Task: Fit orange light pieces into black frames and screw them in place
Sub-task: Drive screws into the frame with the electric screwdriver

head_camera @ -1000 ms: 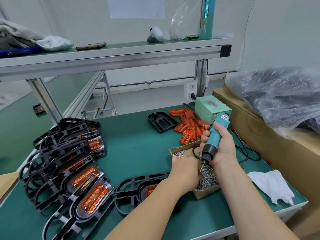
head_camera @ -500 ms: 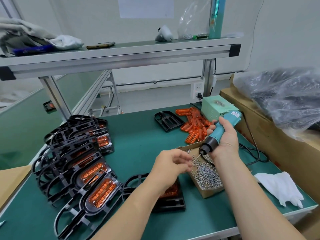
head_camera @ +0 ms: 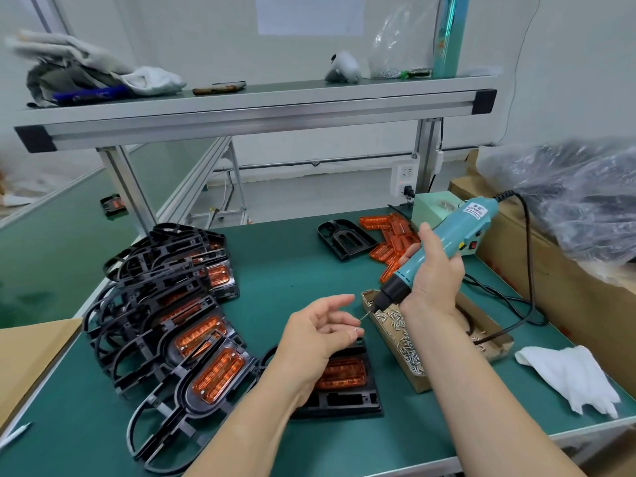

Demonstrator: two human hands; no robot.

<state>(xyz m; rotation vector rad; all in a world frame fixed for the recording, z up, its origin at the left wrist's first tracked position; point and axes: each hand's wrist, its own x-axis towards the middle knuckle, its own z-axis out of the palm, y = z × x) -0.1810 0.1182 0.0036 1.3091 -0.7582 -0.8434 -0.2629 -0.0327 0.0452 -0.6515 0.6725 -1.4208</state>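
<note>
My right hand [head_camera: 434,273] grips a teal electric screwdriver [head_camera: 444,247], its bit slanting down-left toward my left hand. My left hand [head_camera: 320,333] hovers over a black frame [head_camera: 340,401] with an orange light piece [head_camera: 340,373] seated in it, and pinches a small screw [head_camera: 358,329] at its fingertips just below the bit tip. A cardboard tray of screws [head_camera: 406,342] lies right of the frame. Loose orange light pieces [head_camera: 392,242] are piled at the back, beside an empty black frame [head_camera: 346,239].
A stack of several black frames with orange pieces fitted [head_camera: 172,321] fans across the left of the green table [head_camera: 292,270]. A white glove [head_camera: 571,376] lies at the right front. A green power box [head_camera: 437,204], its cable, cardboard boxes and a plastic-wrapped bundle [head_camera: 578,201] crowd the right side.
My left hand left the screw tray and came up over the frame with a screw pinched. My right hand lifted the screwdriver up from the tray and tilted it toward the left hand.
</note>
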